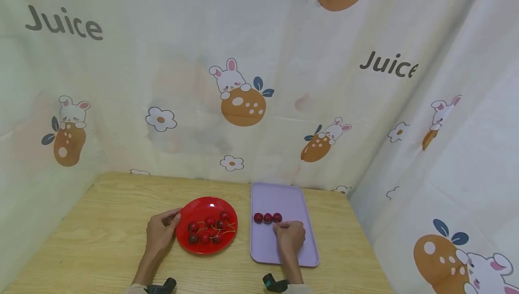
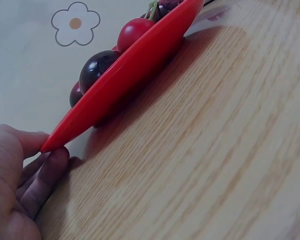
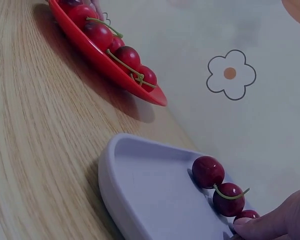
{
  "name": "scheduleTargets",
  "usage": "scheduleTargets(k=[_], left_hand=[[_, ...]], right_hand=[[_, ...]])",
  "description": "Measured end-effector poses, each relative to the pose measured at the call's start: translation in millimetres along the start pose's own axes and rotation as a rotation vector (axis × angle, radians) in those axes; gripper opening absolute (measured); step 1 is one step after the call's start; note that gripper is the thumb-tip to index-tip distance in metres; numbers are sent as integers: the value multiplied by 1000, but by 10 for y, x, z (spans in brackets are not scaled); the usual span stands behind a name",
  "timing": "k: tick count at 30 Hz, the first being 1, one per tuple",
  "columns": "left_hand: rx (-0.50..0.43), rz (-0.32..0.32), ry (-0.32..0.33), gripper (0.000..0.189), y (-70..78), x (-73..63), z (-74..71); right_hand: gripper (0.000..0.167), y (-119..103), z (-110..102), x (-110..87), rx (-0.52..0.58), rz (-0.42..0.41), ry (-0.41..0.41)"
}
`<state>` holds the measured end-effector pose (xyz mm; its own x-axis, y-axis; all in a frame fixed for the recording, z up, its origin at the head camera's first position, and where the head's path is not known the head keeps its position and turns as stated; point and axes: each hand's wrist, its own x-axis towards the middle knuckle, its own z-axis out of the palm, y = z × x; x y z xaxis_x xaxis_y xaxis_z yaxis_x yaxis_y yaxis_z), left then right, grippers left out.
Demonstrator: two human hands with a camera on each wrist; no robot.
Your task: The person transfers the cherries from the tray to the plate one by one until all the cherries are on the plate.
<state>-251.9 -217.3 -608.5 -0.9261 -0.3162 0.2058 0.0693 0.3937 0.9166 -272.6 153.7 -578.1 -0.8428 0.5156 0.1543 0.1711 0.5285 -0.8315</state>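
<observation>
A red plate (image 1: 207, 247) holds several dark red cherries (image 1: 205, 237) with green stems. At the plate's left rim, my left hand (image 1: 160, 233) pinches the edge between thumb and fingers; the left wrist view also shows the plate's red rim (image 2: 65, 131) in that grip. On the lilac tray (image 1: 279, 197) three cherries lie in a row across the middle. My right hand (image 1: 290, 236) is over the tray, its curled thumb and fingers pinching at the rightmost cherry (image 1: 277, 217). The thumb partly covers that cherry (image 3: 246, 214) in the right wrist view, so the exact contact is hidden.
Plate and tray stand side by side on a light wooden table (image 1: 121, 208), with a narrow gap between them. A printed curtain (image 1: 194, 82) with rabbits and flowers hangs behind the table and along its sides. The tray has a raised rim (image 3: 110, 175).
</observation>
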Motion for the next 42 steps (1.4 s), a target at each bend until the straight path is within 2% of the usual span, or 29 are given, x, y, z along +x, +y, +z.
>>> scheduleTargets(k=[7,11,16,23,27,34,42], left_hand=[[7,-7,-8,25,-18,9,2],[12,-9,-16,26,-19,13,-1],[12,-11,-21,26,-24,10,1],[9,-17,-21,25,-15,-1,-4],[7,-20,-26,26,-2,1,-8],[14,-24,-32,27,10,10,-14],[19,-37,-38,27,11,6,-24]], right_hand=[[4,39,-19,29,32,5,45],[6,75,-44,48,62,15,43],[3,120,-84,85,153,57,-5],[6,88,-195,133,371,154,-103],[8,62,-259,150,450,197,-158],[16,20,-316,165,501,257,-210],[17,-4,-317,165,519,246,-231]])
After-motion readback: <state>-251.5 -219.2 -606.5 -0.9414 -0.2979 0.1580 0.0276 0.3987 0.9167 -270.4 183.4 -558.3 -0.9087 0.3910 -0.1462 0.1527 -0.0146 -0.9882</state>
